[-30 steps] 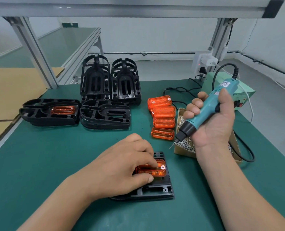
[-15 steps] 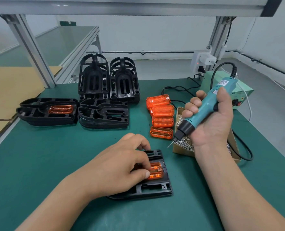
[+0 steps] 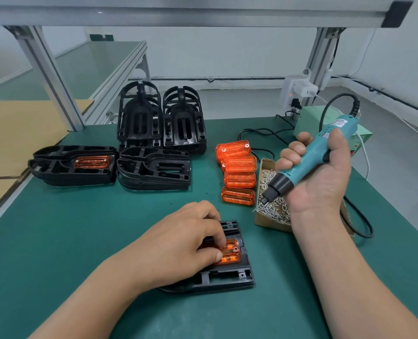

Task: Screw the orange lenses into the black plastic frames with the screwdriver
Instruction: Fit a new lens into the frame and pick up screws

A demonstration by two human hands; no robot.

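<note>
**Orange translucent plastic lens (image 3: 230, 253) pinned in its black plastic frame (image 3: 227, 277), driver at the screws**

The lens sits in the recess of the flat, ribbed frame, which lies on the green bench mat (image 3: 80, 228) nearest the person. The left hand (image 3: 178, 245) pinches and presses it with curled fingertips. The right hand (image 3: 323, 182) is clenched round the teal corded electric screwdriver (image 3: 308, 160), bit angled down over the open cardboard box (image 3: 271, 225) of small bright metal screws (image 3: 274, 211). Whether a screw already clings to the tip is too small to tell.

The step looks like screw pickup. Seat one squarely on the bit, hold the lens flush, and drive straight into the exposed boss, since glossy, hard plastic may crack under a skewed screw. Spare orange lenses (image 3: 238, 172) lie in a row just beside the box.
</note>
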